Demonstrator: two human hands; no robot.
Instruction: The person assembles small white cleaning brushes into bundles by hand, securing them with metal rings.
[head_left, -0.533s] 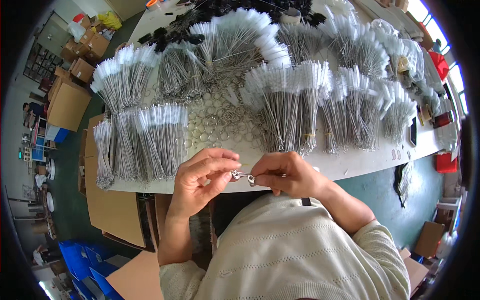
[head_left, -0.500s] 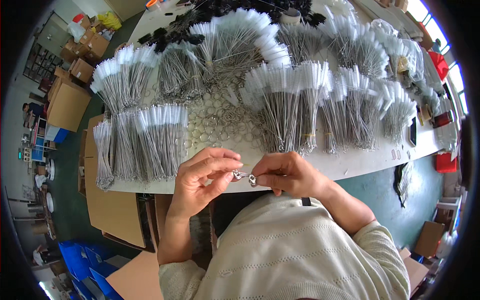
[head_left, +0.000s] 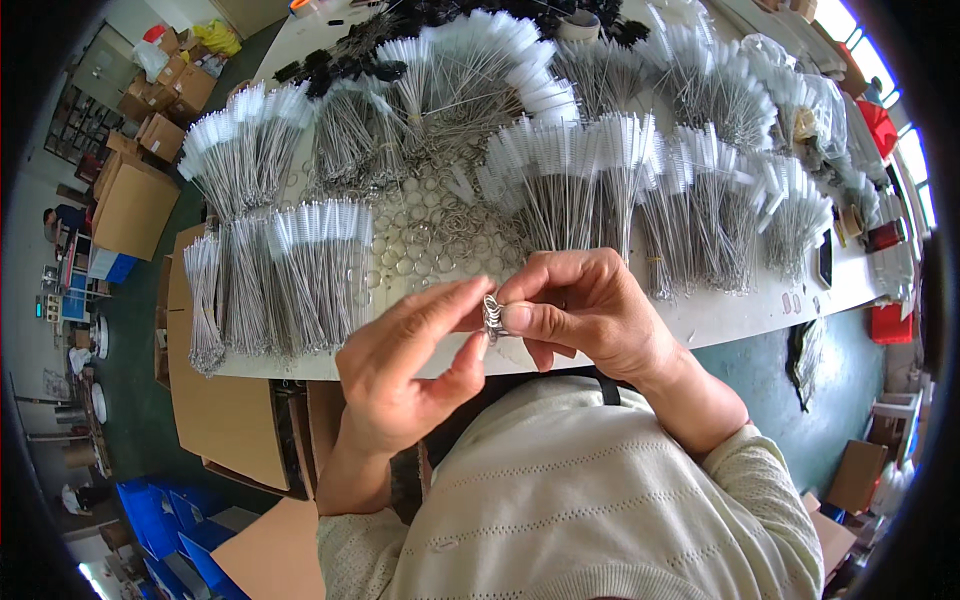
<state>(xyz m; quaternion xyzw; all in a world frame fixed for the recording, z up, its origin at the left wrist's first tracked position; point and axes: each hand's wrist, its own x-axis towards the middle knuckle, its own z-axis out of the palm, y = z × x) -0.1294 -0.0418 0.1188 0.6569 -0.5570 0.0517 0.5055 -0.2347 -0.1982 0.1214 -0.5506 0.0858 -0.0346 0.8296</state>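
A small cluster of shiny metal rings (head_left: 492,317) is held up over the table's front edge, in front of my body. My right hand (head_left: 585,315) pinches its right side between thumb and bent forefinger. From the other side, my left hand (head_left: 410,355) reaches in, forefinger at the cluster's upper end and thumb at its lower end. How the rings link together is too small to make out. Just beyond my hands, many loose metal rings (head_left: 425,235) lie spread on the white table (head_left: 725,325).
Bundles of wire-stemmed brushes with white bristles stand left (head_left: 300,275) and right (head_left: 570,185) of the loose rings, with more behind. Black-bristled brushes (head_left: 345,60) lie at the back. A phone (head_left: 826,262) rests near the right edge. Cardboard boxes (head_left: 225,400) stand at the left.
Both hands have risen slightly and come closer together. The metal rings, earlier stretched between the two hands, are now gathered in one cluster at the right fingertips. My left fingers have straightened.
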